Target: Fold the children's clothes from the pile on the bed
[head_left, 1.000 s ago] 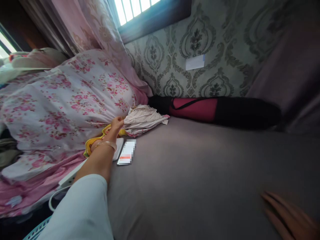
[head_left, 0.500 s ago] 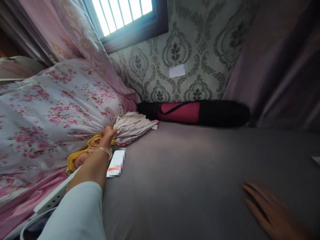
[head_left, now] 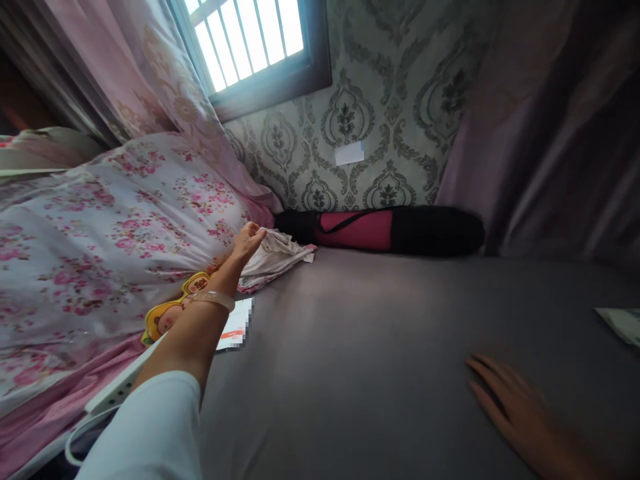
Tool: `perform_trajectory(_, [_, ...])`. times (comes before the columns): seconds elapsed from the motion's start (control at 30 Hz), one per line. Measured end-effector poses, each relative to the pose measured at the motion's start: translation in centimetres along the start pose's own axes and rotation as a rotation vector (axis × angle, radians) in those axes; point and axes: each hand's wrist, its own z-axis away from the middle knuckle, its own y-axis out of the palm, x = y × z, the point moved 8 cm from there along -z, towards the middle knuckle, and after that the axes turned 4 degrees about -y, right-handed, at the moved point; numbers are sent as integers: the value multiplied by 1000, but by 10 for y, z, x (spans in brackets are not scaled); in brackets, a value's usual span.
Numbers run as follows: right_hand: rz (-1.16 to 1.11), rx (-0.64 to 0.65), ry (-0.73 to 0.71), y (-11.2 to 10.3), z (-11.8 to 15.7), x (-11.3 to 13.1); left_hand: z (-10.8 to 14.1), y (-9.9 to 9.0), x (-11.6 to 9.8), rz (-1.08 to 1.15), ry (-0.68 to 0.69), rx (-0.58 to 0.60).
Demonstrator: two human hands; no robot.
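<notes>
My left hand (head_left: pixel 249 240) reaches out to the far left part of the grey sheet (head_left: pixel 360 347). Its fingers are closed on the upper edge of a crumpled whitish cloth (head_left: pixel 275 257) with pink along its border. The rest of that cloth lies on the sheet in loose folds. My right hand (head_left: pixel 517 410) is at the lower right, palm down over the sheet, its fingers stretched out and holding nothing. Beside my left forearm lies a white paper (head_left: pixel 239 323) with an orange mark, partly covered by the arm.
A long black and red bag (head_left: pixel 357 230) lies along the patterned wall. White floral fabric (head_left: pixel 125 220) drapes on the left. Below it are a yellow cartoon-pattern item (head_left: pixel 167 320) and a white power strip (head_left: pixel 117 393). Another flat item (head_left: pixel 620 322) lies at the right edge.
My left hand has moved up and to the right along the cloth, lifting its edge slightly. My right hand stays spread over the sheet. The view has shifted a little.
</notes>
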Motion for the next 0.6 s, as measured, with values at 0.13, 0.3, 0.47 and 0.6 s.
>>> perform_trajectory(0.13, [13,41,-8,1,-1,0,16,7,-38,223,50,12])
perform_trajectory(0.3, [-2,-32,-15,-5,-3,6,38,21,-83,495,72,123])
perform_trajectory(0.47, [50,39,-23,-8,-5,16,67,44,-114,691,57,276])
perform_trajectory(0.6, [68,82,-44,-12,-6,24,94,64,-125,934,5,348])
